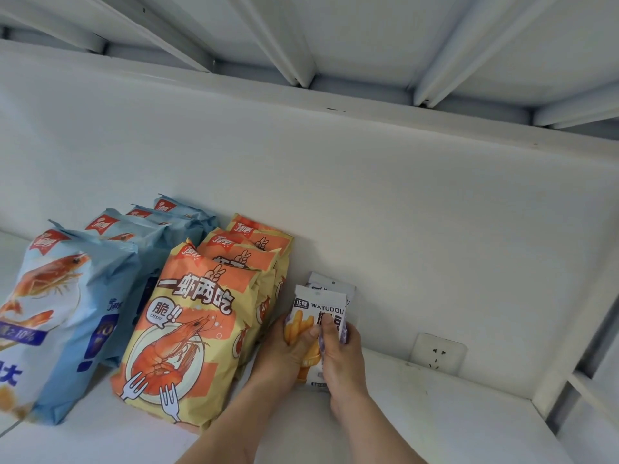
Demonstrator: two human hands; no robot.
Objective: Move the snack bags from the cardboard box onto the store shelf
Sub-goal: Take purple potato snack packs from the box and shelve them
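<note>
A small white snack bag (320,306) printed with fries stands upright on the white shelf (435,426), near the back wall. My left hand (284,353) grips its left side with the thumb across the front. My right hand (338,356) grips its right side, thumb on the front. Behind it stand more small white bags (335,283), mostly hidden. The cardboard box is out of view.
To the left stand a row of orange shrimp snack bags (187,333) and a row of blue shrimp snack bags (63,316). A wall socket (438,354) sits on the back wall at right. A shelf upright (576,333) closes the right side.
</note>
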